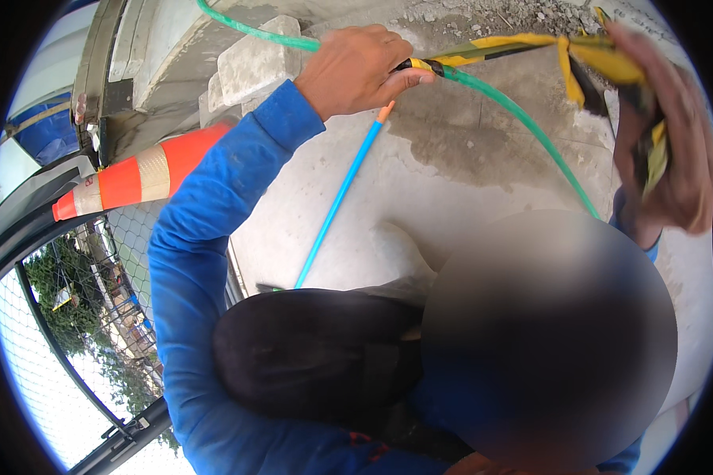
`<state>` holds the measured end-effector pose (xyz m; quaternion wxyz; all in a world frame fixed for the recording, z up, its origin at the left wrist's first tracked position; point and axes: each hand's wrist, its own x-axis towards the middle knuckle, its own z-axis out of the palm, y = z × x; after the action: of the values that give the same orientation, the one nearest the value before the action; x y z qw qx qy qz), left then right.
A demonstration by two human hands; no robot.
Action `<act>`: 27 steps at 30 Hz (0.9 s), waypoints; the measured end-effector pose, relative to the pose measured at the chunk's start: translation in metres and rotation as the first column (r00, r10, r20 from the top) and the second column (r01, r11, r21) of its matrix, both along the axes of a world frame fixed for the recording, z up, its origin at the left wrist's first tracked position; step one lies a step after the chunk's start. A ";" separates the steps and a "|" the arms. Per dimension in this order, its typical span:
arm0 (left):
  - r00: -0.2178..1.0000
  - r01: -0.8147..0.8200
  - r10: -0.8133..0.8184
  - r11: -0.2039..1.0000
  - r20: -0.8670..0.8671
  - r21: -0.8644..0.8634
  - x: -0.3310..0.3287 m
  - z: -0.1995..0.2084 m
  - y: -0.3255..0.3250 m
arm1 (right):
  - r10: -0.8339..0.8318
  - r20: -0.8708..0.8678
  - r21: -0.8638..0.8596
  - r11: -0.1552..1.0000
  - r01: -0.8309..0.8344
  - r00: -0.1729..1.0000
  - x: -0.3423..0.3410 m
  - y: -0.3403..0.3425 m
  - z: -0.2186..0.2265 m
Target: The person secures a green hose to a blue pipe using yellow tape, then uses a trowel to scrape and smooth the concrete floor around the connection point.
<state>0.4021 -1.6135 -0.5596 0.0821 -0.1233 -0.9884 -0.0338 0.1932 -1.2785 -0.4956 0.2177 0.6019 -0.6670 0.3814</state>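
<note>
Left and right hands at work on a green hose. The left hand (360, 70) is closing firmly around the green hose (523, 115), its thumb pressing beside a short section wrapped in yellow-and-black tape (519, 41). From this wrapping the tape is stretching across the upper right toward the right hand (681, 146), crossing a knotted or bunched portion on the way. The right hand is standing raised, with strips of the tape showing against its fingers and palm; motion blur is obscuring it, so how far it is closed cannot be told. The hose is entering at the upper left, passing through the left hand and curving down to the right. Beneath the left hand, a blue pole (337, 190) with an orange end is lying aslant on the pale concrete ground (281, 218), where a darker patch (467, 154) is spreading to the right of the pole. At left, an orange traffic cone (123, 178) with pale bands is lying tilted, partly hidden behind the blue sleeve (190, 261); a concrete block (253, 59) is resting above it. Loose rubble (523, 14) is lining the upper edge.
</note>
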 end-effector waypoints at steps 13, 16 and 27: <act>0.999 -0.044 0.039 0.981 0.030 0.187 -0.005 0.013 0.015 | 0.121 0.682 0.349 0.813 -0.466 0.721 0.166 -0.089 -0.207; 0.986 -0.088 0.058 0.977 0.158 0.194 -0.003 0.024 0.019 | -0.212 0.364 0.485 0.875 0.010 0.907 0.131 -0.126 -0.256; 0.999 0.043 -0.043 0.999 0.010 -0.022 0.009 0.020 0.029 | -0.215 0.428 -0.103 0.953 0.284 0.878 0.071 -0.177 -0.230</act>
<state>0.4108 -1.5841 -0.5398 0.0752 -0.1452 -0.9862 -0.0251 0.2643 -1.4559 -0.7253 0.1680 0.3966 -0.7366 0.5215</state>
